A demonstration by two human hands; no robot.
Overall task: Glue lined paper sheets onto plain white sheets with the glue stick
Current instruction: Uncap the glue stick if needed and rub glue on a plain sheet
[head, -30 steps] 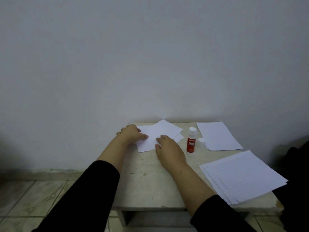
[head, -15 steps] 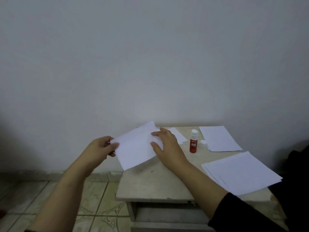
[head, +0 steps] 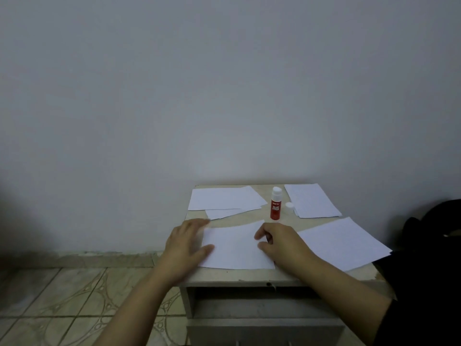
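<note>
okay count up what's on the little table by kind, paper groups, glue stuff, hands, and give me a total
Paper sheets or piles: 4 (sheet under the hands, pile at back left, pile at back right, stack at right)
Glue stick: 1
Loose white cap: 1
Hands: 2 (left hand, right hand)
Total: 8

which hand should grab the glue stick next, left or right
Right, probably. The right hand rests at the front sheet's right edge, just below the upright, uncapped glue stick. The left hand lies flat on the sheet's left edge, farther away, steadying it.
</note>
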